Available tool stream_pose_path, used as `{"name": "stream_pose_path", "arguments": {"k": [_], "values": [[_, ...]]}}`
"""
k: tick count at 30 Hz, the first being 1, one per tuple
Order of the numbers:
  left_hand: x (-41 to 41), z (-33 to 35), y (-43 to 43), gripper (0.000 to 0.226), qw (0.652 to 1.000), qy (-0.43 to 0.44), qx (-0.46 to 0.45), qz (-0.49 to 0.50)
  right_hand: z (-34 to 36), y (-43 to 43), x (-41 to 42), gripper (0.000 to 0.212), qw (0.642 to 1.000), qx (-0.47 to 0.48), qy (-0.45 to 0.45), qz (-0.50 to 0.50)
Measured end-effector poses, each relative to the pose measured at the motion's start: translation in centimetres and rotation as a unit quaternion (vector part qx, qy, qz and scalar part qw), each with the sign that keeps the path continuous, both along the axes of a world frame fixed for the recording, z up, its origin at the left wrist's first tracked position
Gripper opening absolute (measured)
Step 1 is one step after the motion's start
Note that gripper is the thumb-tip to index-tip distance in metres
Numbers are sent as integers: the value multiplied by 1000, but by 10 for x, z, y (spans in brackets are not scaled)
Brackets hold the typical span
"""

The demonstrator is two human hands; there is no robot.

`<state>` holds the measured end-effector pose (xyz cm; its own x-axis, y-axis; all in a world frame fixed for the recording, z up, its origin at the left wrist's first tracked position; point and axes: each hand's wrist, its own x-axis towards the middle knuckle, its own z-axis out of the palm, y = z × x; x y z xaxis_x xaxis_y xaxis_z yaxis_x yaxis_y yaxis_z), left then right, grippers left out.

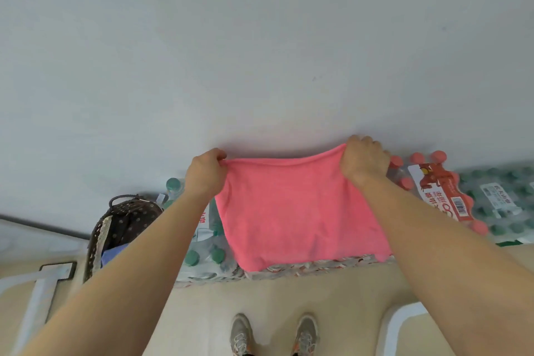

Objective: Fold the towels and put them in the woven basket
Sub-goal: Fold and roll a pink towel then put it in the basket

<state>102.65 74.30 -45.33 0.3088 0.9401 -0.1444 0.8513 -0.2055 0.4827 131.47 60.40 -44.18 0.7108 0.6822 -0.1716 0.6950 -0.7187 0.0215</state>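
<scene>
Pink towel (pixel 297 211), pinched by left hand (pixel 205 173) and right hand (pixel 364 160), half hides bottles (pixel 202 243).

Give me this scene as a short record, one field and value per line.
towel: pink towel, held up and spread out
left hand: pinches its upper left corner
right hand: grips its upper right corner
basket: woven basket, low on the left, something blue inside
behind: green-capped bottle packs, red-capped pack
stage: towel not yet in the basket
</scene>
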Motion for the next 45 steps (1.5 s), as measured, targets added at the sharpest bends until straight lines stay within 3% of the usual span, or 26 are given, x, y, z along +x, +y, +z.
{"name": "stream_pose_path", "arguments": {"k": [5,12,17,21,26,30,39,43,45], "values": [[-23,-21,-23,41,999,8,-22,41,-19,1,-32,41,1000,10,11,-10],[-64,-43,-48,19,991,62,-98,61,-36,7,-135,35,974,70,109,184],[-51,-51,-59,28,996,36,-73,46,-47,17,-190,42,943,58,139,296],[-39,-54,-41,30,998,22,1,63,-58,18,-200,56,950,25,134,280],[-32,-53,-12,30,997,18,-3,72,-61,22,-200,56,955,26,127,267],[-29,-51,-4,18,998,-34,-2,61,-58,25,-204,55,959,17,138,249],[-38,-14,-11,3,960,-254,-97,65,-37,38,-224,45,951,129,225,168],[-41,11,-6,12,949,-278,-122,83,-25,47,-231,56,943,149,265,135],[-41,18,-2,14,948,-277,-128,88,-19,47,-234,50,945,157,256,129]]}}
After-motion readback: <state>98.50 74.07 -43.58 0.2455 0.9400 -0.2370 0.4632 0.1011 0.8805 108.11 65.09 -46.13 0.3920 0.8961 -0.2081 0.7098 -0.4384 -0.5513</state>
